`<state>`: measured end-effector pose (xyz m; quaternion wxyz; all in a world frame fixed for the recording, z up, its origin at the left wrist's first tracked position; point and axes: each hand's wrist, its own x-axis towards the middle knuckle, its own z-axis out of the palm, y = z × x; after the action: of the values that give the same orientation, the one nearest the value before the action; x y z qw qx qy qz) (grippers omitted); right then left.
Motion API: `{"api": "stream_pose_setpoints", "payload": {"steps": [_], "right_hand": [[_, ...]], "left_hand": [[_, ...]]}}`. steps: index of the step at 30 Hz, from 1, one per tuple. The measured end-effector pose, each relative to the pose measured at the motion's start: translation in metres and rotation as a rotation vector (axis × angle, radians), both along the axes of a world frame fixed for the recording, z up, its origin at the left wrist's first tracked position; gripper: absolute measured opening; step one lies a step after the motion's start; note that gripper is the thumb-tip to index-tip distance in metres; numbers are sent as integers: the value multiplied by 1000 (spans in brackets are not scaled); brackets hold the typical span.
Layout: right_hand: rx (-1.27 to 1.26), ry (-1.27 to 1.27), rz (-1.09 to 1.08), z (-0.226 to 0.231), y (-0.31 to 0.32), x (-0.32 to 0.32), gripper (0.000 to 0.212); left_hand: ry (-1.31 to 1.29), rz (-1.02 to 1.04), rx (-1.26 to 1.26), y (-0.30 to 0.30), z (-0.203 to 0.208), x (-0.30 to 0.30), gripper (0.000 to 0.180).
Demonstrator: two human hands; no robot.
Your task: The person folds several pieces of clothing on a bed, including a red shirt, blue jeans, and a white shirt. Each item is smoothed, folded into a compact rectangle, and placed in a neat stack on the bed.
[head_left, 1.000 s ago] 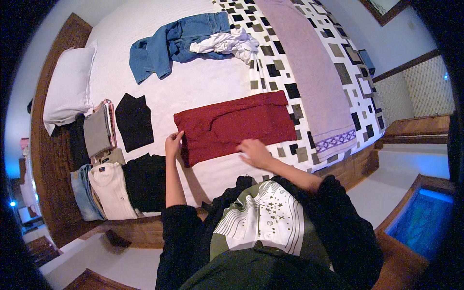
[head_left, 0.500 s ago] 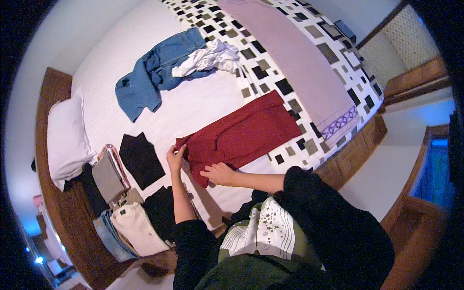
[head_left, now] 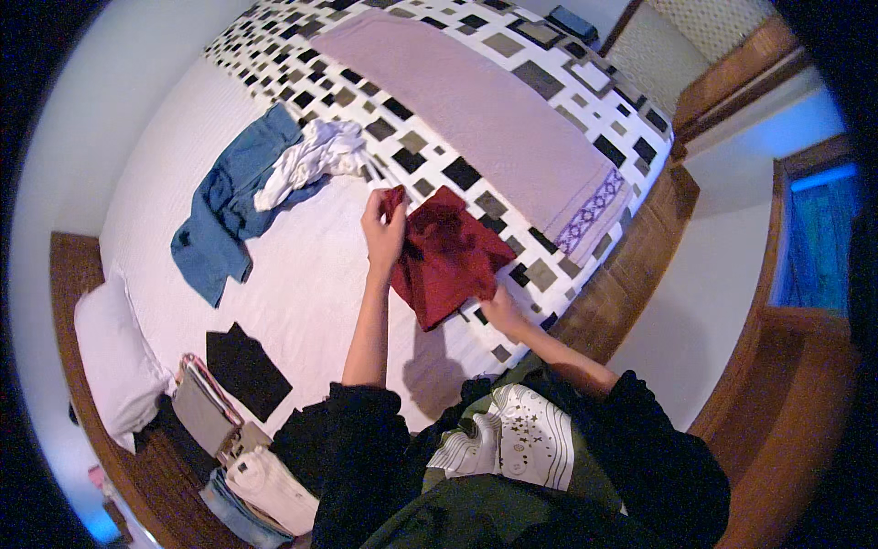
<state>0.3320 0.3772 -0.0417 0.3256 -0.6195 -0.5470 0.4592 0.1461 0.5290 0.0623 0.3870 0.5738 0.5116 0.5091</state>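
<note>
A dark red garment (head_left: 444, 261) is doubled over on the bed, one end lifted by both hands. My left hand (head_left: 384, 229) pinches its left corner, a bit of red cloth showing above the fingers. On the other side my right hand (head_left: 498, 309) grips the near right corner; its fingers are partly hidden and slightly blurred. Whether the garment is a shirt or something else cannot be told. Left of it lie a spread blue denim garment (head_left: 224, 192) and a crumpled white cloth (head_left: 311, 165), which overlaps the denim.
Near the left side lie a folded black garment (head_left: 247, 371), a grey folded stack (head_left: 203, 407) and a cream folded garment (head_left: 270, 489). A white pillow (head_left: 119, 352) rests by the wooden headboard (head_left: 78, 274). A mauve towel (head_left: 476, 114) covers the checked blanket (head_left: 535, 78).
Both hands have lifted the near-left end of the red garment and carried it over toward its far end, halving it. The view has shifted too.
</note>
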Motion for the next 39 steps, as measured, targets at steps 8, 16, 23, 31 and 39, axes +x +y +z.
{"api": "stream_pose_setpoints", "payload": {"steps": [8, 16, 23, 31, 39], "right_hand": [[-424, 713, -384, 11, 34, 40, 38], [-456, 543, -398, 0, 36, 54, 38], [-466, 407, -709, 28, 12, 18, 47], [52, 374, -431, 33, 42, 21, 27], [110, 272, 428, 177, 52, 41, 29]], "left_hand": [[496, -444, -153, 62, -103, 6, 41], [697, -537, -376, 80, -86, 9, 43], [741, -678, -415, 77, -73, 21, 42], [6, -403, -227, -8, -10, -23, 24], [-242, 124, -87, -170, 68, -74, 25]]}}
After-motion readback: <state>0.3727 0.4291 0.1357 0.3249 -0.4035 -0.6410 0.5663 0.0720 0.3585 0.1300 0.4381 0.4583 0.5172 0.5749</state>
